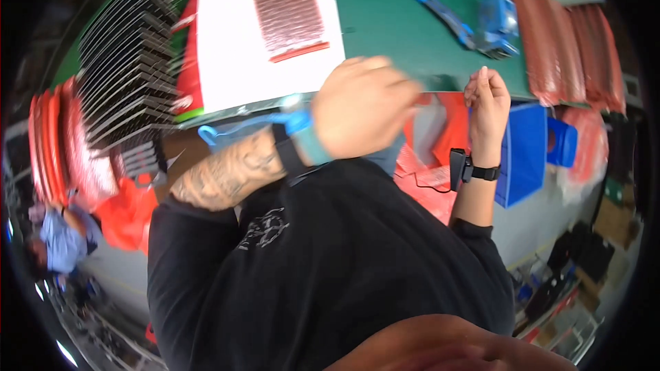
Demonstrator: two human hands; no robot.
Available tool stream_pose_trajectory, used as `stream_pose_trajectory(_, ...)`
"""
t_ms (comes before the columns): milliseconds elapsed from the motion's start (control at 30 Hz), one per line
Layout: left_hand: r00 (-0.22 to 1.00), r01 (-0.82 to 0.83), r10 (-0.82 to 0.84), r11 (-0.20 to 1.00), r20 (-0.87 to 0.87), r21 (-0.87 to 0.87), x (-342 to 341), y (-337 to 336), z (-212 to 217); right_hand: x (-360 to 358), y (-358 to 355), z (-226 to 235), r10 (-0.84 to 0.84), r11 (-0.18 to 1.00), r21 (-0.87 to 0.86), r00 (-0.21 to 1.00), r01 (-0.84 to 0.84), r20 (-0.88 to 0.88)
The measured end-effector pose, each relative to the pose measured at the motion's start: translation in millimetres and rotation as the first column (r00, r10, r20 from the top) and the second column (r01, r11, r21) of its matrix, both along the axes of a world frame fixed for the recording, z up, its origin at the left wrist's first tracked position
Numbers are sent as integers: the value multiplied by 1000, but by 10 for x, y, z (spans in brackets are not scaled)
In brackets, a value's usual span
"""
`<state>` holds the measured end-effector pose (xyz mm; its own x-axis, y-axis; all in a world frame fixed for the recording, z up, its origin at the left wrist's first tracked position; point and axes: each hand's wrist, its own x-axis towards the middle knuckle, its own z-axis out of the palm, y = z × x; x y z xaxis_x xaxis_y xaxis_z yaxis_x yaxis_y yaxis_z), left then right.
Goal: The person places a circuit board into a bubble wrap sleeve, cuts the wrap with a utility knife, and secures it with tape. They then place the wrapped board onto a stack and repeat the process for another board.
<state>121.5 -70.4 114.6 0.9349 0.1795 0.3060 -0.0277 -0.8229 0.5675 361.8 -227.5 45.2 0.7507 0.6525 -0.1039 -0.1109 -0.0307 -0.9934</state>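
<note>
Black shirt (330,268), right hand (489,106) pinched, left hand (361,106) beside

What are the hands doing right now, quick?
Left hand: curled closed, blurred; cannot tell if it holds anything.
Right hand: raised, fingertips pinched together; nothing visible between them.

The left hand (361,106) is blurred, a loose fist at the near edge of the green counter (385,20), wearing a teal wristband. The right hand (488,99) is raised beside it, fingertips pinched together — what they hold is too small to tell. Far on the counter lie a white sheet (234,41) bearing a red strip (285,3), and a blue tool (495,24); dark trays (127,75) are stacked left.
</note>
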Motion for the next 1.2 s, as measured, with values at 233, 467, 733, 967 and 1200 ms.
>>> stream_pose_trajectory(233, 881, -454, 472, 818, 38, 352, -1063, 291, -778, -1020, 1426, 219, 462, 861, -113, 669, -496, 583)
stream_pose_trajectory(467, 876, -465, 477, 791, 75, 399, -1088, 179, -1004, -1312, 1936, -179, 420, 892, -243, 503, -380, 756)
stream_pose_trajectory(733, 921, -386, 382, 866, 76, 319, -1171, 369, -917, -1329, 1796, -194, 424, 894, -206, 599, -399, 679)
stream_pose_trajectory(967, 890, -439, 450, 796, 78, 416, -980, 250, -998, -1375, 2040, -140, 441, 884, -436, 605, -167, 663)
stream_pose_trajectory(1200, 900, -389, 435, 811, -7, 437, -1094, 104, -1017, -1505, 1794, -117, 422, 896, -416, 596, -158, 683)
